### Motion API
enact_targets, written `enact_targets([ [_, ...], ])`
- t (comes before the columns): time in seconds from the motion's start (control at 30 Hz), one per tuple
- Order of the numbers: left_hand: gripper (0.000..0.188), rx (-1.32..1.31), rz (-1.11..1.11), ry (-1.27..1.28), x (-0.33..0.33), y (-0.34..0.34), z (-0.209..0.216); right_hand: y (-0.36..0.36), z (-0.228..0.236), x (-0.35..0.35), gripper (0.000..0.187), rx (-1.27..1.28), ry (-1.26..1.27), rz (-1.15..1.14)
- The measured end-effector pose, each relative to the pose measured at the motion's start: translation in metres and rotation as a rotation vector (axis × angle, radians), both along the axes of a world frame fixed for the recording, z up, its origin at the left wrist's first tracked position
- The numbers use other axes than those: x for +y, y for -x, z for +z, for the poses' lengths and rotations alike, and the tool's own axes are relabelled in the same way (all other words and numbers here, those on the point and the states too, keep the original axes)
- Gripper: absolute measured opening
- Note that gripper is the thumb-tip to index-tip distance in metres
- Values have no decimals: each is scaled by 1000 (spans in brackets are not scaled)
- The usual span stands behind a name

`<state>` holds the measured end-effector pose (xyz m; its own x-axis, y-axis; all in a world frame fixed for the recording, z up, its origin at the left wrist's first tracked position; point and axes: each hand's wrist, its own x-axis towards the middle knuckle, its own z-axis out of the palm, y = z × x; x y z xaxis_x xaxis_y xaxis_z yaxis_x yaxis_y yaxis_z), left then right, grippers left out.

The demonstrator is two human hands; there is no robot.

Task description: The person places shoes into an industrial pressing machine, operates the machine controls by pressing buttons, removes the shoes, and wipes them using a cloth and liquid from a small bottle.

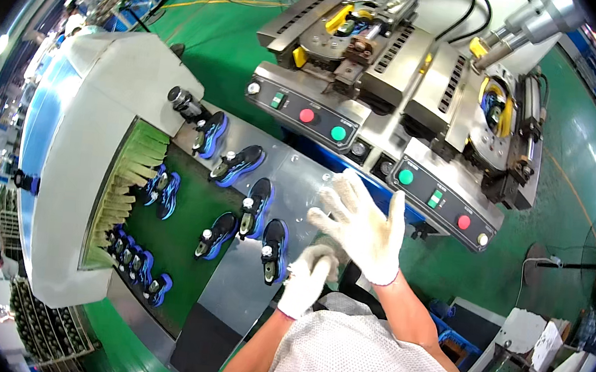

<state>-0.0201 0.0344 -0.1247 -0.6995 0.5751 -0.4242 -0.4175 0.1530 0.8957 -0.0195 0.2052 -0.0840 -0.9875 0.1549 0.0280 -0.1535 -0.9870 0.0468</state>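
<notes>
White knitted gloves cover both my hands. My right hand (365, 228) is spread with its palm showing and nothing in it, just in front of the press machine's control panels. Beside it, lower left, my left hand (308, 278) has its fingers curled in; whatever may be inside them is hidden. Left of my hands, several black and blue sneakers lie on a grey metal table. The nearest sneaker (274, 251) is a short way from my left hand, untouched. Another sneaker (256, 207) lies just behind it, and a third sneaker (218, 236) rests near the green conveyor belt (189, 258).
A white tunnel machine (96, 99) with a fringed curtain (119, 196) stands left, more sneakers on its belt. Ahead is a two-station press (390, 72) with button panels (305, 114). A dark bottle-shaped object (187, 104) stands at the table's far end. Racks (48, 319) sit lower left.
</notes>
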Motion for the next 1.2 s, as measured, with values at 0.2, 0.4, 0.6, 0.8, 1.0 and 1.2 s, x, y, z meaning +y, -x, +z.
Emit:
enact_targets([
  [0.2,37,274,-76,-219,29,-2,22,-16,27,-18,91,-33,223,-145],
  [0.4,34,415,-433,-80,37,26,36,-24,45,-5,92,36,329,-219],
  [0.6,21,650,-646,-136,37,40,45,-32,66,5,103,36,265,-272],
  [0.8,16,821,-866,-38,34,22,28,-35,92,37,101,173,12,-431],
  [1.0,45,117,-389,-509,29,50,48,-80,38,33,55,670,-1091,233],
  [1.2,59,395,-973,-471,30,62,89,-86,35,8,56,678,-1240,334],
])
